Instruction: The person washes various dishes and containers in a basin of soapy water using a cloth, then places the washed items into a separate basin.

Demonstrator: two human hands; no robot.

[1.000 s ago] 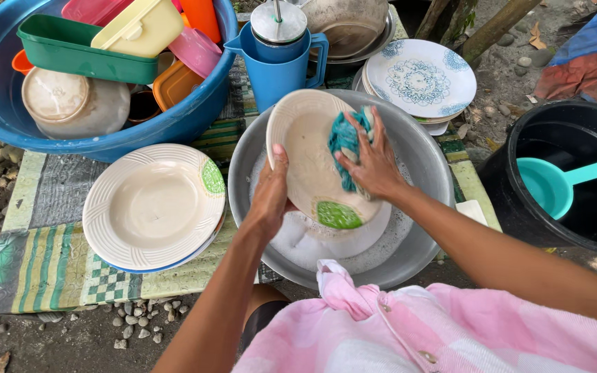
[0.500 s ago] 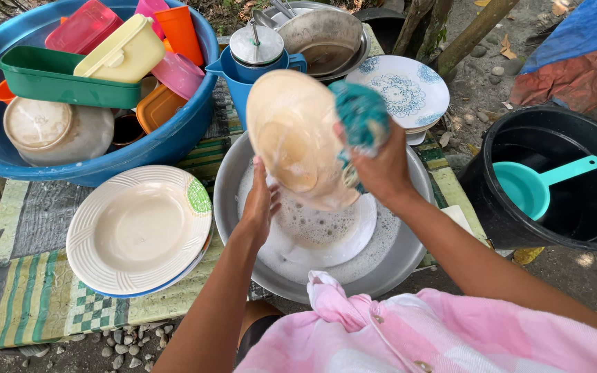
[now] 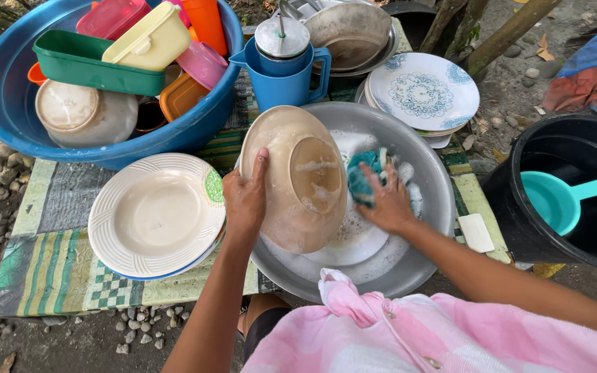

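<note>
**Soapy plate over the basin**

My left hand (image 3: 244, 200) has its grip clamped on the rim of a cream plate (image 3: 298, 179), tilting it on edge, underside up, over the metal basin (image 3: 430, 173). My right hand (image 3: 388, 204) presses a teal sponge (image 3: 362, 176) just beside the plate, fingers closed on it, above the suds and a white plate (image 3: 357, 242) in the basin. To the left, a stack of ribbed plates (image 3: 157, 214) rests on the patterned mat (image 3: 50, 269). Behind sit a blue pitcher (image 3: 285, 76) and blue tub (image 3: 8, 90); a black bucket (image 3: 554, 159) holds a teal dipper (image 3: 554, 200).

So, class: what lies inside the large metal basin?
Inside the metal basin: soapy water and a white plate at the bottom. The tilted beige plate in the left hand hides anything under it.
</note>
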